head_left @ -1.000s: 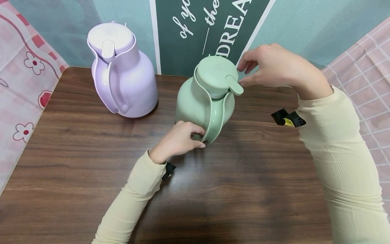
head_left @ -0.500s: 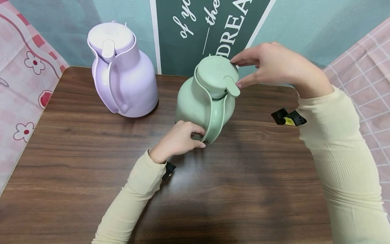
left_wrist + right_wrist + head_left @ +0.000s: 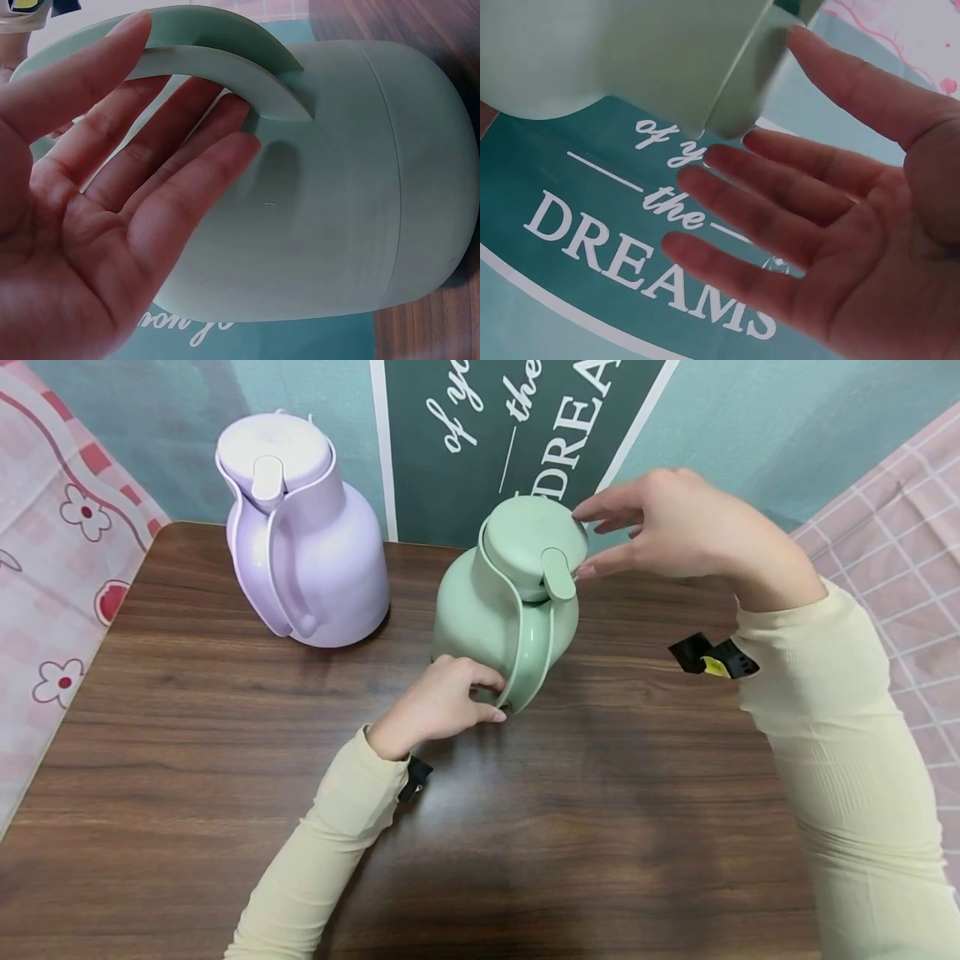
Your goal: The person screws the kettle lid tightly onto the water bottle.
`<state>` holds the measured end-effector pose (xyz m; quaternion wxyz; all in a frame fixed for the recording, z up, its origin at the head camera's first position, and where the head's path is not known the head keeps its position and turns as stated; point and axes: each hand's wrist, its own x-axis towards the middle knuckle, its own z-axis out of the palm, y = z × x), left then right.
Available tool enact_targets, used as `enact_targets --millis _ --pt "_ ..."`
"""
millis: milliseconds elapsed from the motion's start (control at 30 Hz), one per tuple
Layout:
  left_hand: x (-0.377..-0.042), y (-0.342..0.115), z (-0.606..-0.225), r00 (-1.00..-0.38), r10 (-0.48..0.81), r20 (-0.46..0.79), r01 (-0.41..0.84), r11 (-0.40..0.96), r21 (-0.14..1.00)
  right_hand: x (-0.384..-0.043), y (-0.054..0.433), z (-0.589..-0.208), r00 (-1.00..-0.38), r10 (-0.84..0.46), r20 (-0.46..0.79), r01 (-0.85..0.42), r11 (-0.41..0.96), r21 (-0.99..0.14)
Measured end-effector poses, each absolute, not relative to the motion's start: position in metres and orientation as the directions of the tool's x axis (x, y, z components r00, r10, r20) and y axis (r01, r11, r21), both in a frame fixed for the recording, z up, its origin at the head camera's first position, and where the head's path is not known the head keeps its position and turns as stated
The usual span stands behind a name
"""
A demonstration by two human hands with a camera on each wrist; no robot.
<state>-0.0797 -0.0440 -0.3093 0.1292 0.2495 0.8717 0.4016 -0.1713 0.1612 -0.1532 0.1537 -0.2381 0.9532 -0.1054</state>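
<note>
A pale green thermos jug point(image 3: 480, 610) stands upright on the table, its handle point(image 3: 534, 647) facing front. My left hand point(image 3: 447, 697) holds the lower handle; in the left wrist view the thumb lies over its outside and fingers reach in behind it. On top is the round green lid point(image 3: 534, 535), whose tab point(image 3: 558, 574) points toward the handle. My right hand point(image 3: 660, 531) is at the lid's right side, thumb touching near the tab and fingertips at the rim. The right wrist view shows those fingers nearly straight. A lilac thermos jug point(image 3: 330, 560) stands to the left.
Behind the jugs hangs a teal cloth point(image 3: 315, 393) with a dark green panel point(image 3: 487, 452) of white lettering. Pink patterned cloth point(image 3: 75, 568) borders the left, pink checked cloth point(image 3: 900, 543) the right. The wooden table point(image 3: 600, 827) extends toward the front.
The green lid has turned, its tab swinging leftward to the handle. My right hand has moved slightly left onto the lid. The left hand and both jugs stay put.
</note>
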Motion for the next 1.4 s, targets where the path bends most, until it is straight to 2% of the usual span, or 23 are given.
enact_targets --millis 167,400,700,967,1133,1400 --pt "-0.080 -0.044 -0.309 -0.842 0.538 -0.028 0.331 0.557 0.762 -0.182 0.165 -0.153 -0.797 -0.513 -0.318 -0.427 0.851 -0.304" --pt "-0.080 -0.044 -0.309 -0.839 0.543 -0.027 0.338 0.560 0.756 -0.184 0.164 -0.155 -0.765 -0.574 -0.292 -0.480 0.811 -0.335" --pt "-0.080 -0.044 -0.310 -0.841 0.540 -0.024 0.343 0.567 0.749 -0.175 0.164 -0.157 -0.816 -0.538 -0.212 -0.465 0.829 -0.312" --pt "-0.080 -0.044 -0.308 -0.841 0.540 -0.023 0.341 0.564 0.752 -0.164 0.161 -0.162 -0.879 -0.439 -0.184 -0.341 0.850 -0.400" --pt "-0.079 -0.044 -0.308 -0.842 0.539 -0.021 0.338 0.557 0.759 -0.159 0.163 -0.160 -0.880 -0.433 -0.192 -0.322 0.845 -0.428" --pt "-0.079 -0.044 -0.309 -0.843 0.537 -0.012 0.342 0.555 0.758 -0.168 0.165 -0.155 -0.858 -0.447 -0.252 -0.326 0.854 -0.405"
